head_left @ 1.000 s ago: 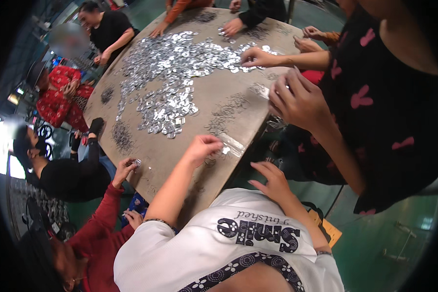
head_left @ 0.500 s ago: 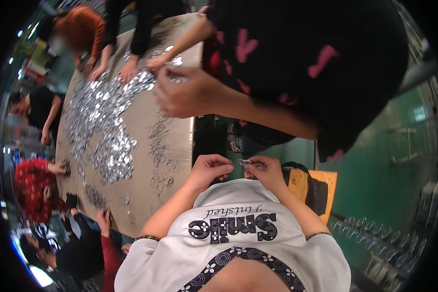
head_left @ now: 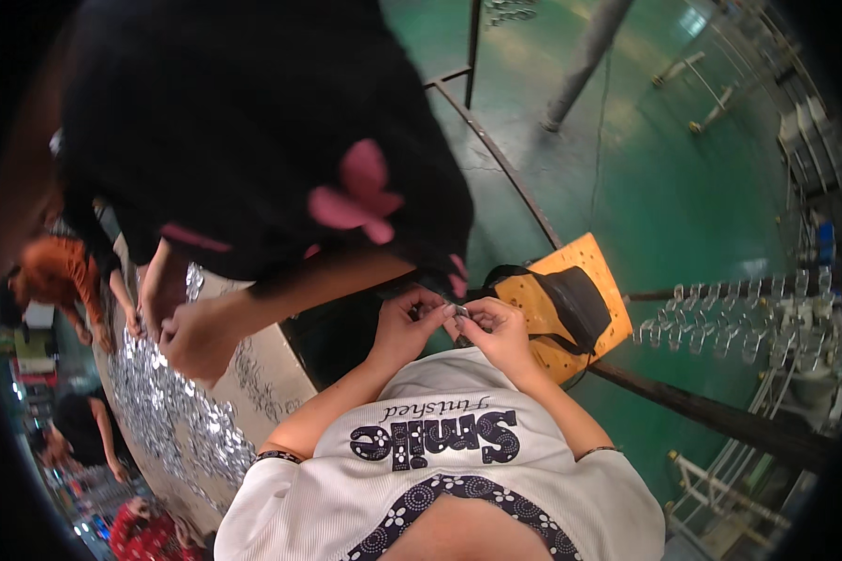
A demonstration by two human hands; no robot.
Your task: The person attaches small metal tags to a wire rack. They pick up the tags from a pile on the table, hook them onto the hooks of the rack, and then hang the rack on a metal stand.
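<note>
Close in front of my white shirt, my two hands meet fingertip to fingertip. My right hand (head_left: pixel 499 327) is closed in a pinch on a small shiny metal piece (head_left: pixel 459 311), whose exact kind is too small to tell. The thumb and fingers of my left hand (head_left: pixel 405 327) are pinched together against the same spot; whatever lies between them is hidden. To the left, a heap of flat shiny metal pieces (head_left: pixel 164 397) covers part of the brown-topped table (head_left: pixel 295 369), with small dark wire-like parts (head_left: pixel 257 379) scattered nearer its edge.
A person in a black top with pink shapes (head_left: pixel 281 140) leans across at the near left, a hand (head_left: pixel 201 341) over the table. More people work around the table. On my right stand a yellow wooden stool (head_left: pixel 603 266) with a black bag (head_left: pixel 575 304) and a rack of metal hooks (head_left: pixel 720 323).
My view has swung right, so the table and the person in black sit further left. My hands, apart before, now touch at the metal piece.
</note>
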